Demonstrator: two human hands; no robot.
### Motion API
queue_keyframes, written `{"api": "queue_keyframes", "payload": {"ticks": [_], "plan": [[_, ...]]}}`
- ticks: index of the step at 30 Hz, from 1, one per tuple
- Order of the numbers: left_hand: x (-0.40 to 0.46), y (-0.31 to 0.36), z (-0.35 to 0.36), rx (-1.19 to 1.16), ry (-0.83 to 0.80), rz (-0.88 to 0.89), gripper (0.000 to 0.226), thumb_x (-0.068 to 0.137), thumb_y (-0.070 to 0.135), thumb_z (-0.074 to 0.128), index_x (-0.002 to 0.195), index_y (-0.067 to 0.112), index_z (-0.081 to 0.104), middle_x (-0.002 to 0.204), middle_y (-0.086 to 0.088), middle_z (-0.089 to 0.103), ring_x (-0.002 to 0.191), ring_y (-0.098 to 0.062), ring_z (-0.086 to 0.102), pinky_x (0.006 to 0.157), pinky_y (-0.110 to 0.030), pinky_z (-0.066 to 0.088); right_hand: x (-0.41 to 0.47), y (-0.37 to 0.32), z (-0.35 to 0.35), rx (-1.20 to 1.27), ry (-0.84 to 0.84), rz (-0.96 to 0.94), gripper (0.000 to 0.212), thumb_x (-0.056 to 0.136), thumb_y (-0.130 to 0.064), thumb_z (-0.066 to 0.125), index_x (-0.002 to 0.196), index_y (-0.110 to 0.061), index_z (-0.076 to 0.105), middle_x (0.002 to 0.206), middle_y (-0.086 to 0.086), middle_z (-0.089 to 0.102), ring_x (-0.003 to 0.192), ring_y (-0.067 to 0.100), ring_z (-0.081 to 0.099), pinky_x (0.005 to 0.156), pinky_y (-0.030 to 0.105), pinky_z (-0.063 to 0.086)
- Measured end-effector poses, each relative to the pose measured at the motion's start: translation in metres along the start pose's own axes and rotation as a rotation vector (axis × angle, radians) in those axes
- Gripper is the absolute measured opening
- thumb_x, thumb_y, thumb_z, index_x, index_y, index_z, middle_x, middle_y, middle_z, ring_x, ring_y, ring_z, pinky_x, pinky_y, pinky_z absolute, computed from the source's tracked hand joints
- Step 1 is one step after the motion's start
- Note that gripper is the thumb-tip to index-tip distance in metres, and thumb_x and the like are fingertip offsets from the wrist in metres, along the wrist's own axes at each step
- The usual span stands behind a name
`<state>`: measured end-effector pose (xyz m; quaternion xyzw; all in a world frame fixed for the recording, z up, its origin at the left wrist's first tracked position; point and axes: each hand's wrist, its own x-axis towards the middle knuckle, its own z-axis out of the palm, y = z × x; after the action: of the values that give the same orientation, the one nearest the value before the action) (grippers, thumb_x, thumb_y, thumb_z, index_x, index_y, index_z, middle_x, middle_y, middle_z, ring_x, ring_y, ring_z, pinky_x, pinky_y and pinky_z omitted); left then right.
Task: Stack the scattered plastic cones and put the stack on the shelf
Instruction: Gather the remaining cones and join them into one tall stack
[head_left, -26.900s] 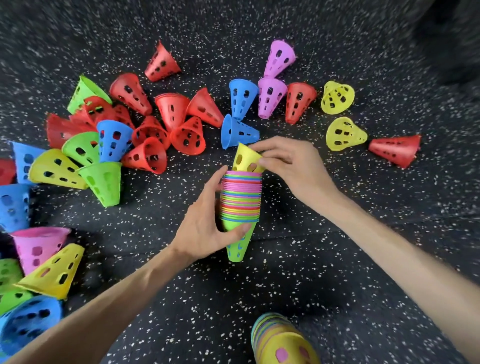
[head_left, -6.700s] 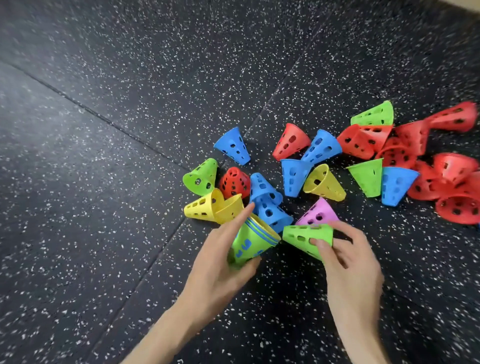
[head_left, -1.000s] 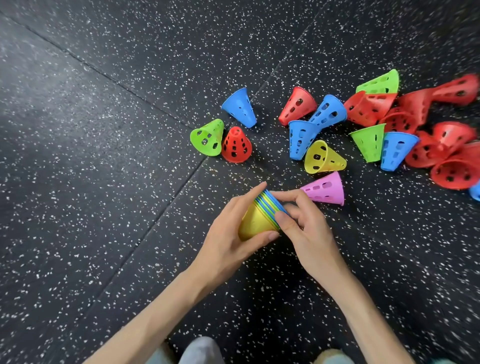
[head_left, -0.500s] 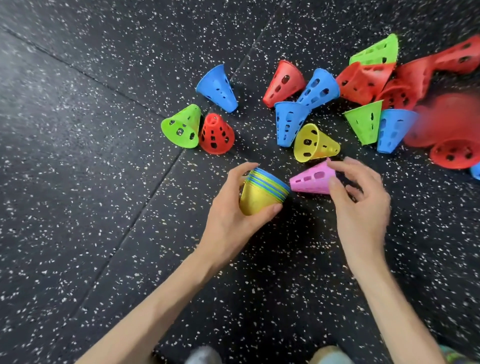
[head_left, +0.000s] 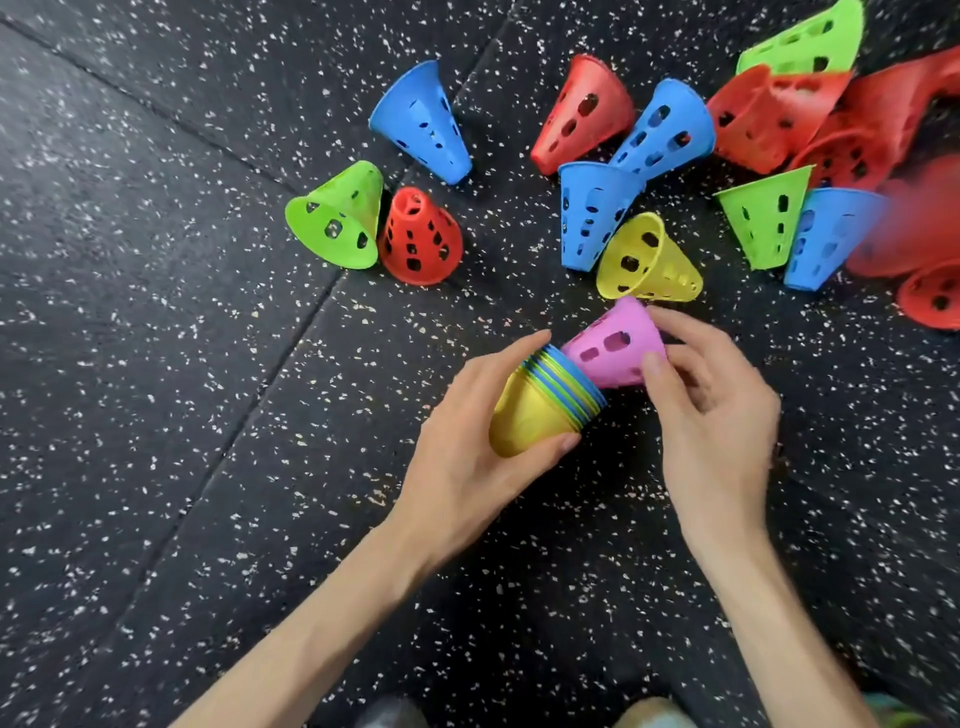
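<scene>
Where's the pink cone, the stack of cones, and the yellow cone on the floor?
pink cone (head_left: 615, 345), head view, on its holed side wall.
stack of cones (head_left: 540, 410), head view, on the yellow outer cone.
yellow cone (head_left: 649, 260), head view, on its side wall.

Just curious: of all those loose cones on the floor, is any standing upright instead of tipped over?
Yes, the red cone beside the green cone: it stands on its wide rim, narrow end up.

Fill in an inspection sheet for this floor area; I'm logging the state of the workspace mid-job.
Surface: dark speckled rubber floor, seams visible.
Job's things: nested stack held on its side; pink cone at its open end; loose cones lie scattered, such as the yellow cone.
Clutter: nothing seen.
Grippers: left hand grips the stack; right hand fingers hold the pink cone.
Cables: nothing seen.
Surroundings: no shelf in view.
</scene>
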<state>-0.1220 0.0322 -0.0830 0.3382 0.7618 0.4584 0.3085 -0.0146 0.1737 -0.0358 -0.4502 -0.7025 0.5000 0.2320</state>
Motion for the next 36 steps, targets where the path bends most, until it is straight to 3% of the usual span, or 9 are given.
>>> {"api": "queue_keyframes", "payload": {"ticks": [7,11,14,17,20,23,28,30,36], "plan": [[0.0,0.001,-0.002,-0.027,0.012,-0.013,0.079,0.084,0.032,0.085,0.152,0.036,0.043,0.143,0.02,0.054,0.135,-0.007,0.051,0.111,-0.02,0.038,-0.008,0.0,0.014,0.033,-0.217,0.048,0.032,0.1,-0.003,0.056,0.113,-0.027,0.073,0.108,-0.013,0.075,0.102,0.014,0.069,0.091,0.033,0.053],[-0.001,-0.001,-0.005,-0.023,0.016,-0.012,0.081,0.085,0.034,0.084,0.154,0.036,0.04,0.144,0.019,0.053,0.135,-0.008,0.052,0.112,-0.029,0.042,-0.009,-0.002,0.018,0.044,-0.256,0.043,0.03,0.104,-0.008,0.051,0.11,-0.029,0.073,0.108,-0.016,0.074,0.106,0.011,0.069,0.09,0.026,0.052],[-0.001,-0.006,-0.005,-0.044,0.036,-0.048,0.09,0.083,0.039,0.084,0.157,0.039,0.032,0.145,0.017,0.054,0.132,-0.008,0.055,0.11,-0.038,0.046,-0.012,-0.007,0.019,0.033,-0.321,0.056,0.026,0.098,-0.013,0.063,0.115,-0.033,0.07,0.107,-0.017,0.074,0.103,0.01,0.068,0.089,0.025,0.051],[-0.001,-0.008,-0.006,-0.046,0.06,-0.066,0.089,0.083,0.037,0.08,0.155,0.045,0.029,0.141,0.019,0.057,0.122,-0.008,0.062,0.102,-0.041,0.052,-0.016,-0.006,0.022,-0.083,-0.393,0.06,0.047,0.087,-0.019,0.076,0.126,-0.04,0.06,0.11,-0.015,0.071,0.109,0.012,0.064,0.095,0.03,0.05],[-0.003,-0.008,-0.009,-0.057,0.052,-0.033,0.086,0.085,0.035,0.081,0.155,0.04,0.031,0.142,0.02,0.057,0.123,-0.009,0.062,0.101,-0.042,0.053,-0.021,-0.005,0.025,-0.099,-0.351,0.068,0.055,0.085,-0.019,0.078,0.129,-0.042,0.057,0.11,-0.014,0.07,0.11,0.014,0.064,0.097,0.039,0.051],[-0.002,-0.008,-0.018,-0.053,0.08,0.019,0.082,0.083,0.044,0.082,0.153,0.032,0.039,0.143,0.017,0.058,0.119,-0.015,0.062,0.101,-0.038,0.052,-0.026,-0.008,0.025,0.016,-0.23,0.091,0.051,0.086,-0.013,0.077,0.127,-0.038,0.06,0.108,-0.014,0.072,0.105,0.01,0.068,0.092,0.029,0.053],[-0.001,-0.014,-0.045,-0.052,0.378,0.087,0.051,0.092,0.027,0.077,0.138,0.017,0.057,0.123,0.003,0.063,0.104,-0.023,0.063,0.088,-0.034,0.051,-0.028,-0.012,0.017,0.047,-0.144,0.086,0.049,0.087,-0.012,0.076,0.128,-0.034,0.061,0.111,-0.013,0.072,0.104,0.003,0.067,0.087,0.014,0.051],[0.002,-0.02,-0.056,0.0,0.448,0.058,0.045,0.095,0.027,0.073,0.137,0.019,0.059,0.121,0.006,0.058,0.108,-0.021,0.06,0.09,-0.037,0.052,-0.03,-0.013,0.014,0.064,-0.145,0.099,0.049,0.087,-0.012,0.076,0.128,-0.035,0.061,0.11,-0.012,0.072,0.104,0.002,0.067,0.087,0.013,0.05],[0.033,-0.032,-0.084,0.035,0.434,-0.013,0.054,0.098,0.046,0.062,0.149,0.036,0.048,0.135,0.011,0.053,0.126,-0.016,0.053,0.108,-0.049,0.045,-0.045,-0.015,0.016,0.068,-0.178,0.098,0.049,0.086,-0.013,0.078,0.124,-0.04,0.061,0.109,-0.014,0.072,0.106,0.001,0.066,0.088,0.012,0.049]]}}
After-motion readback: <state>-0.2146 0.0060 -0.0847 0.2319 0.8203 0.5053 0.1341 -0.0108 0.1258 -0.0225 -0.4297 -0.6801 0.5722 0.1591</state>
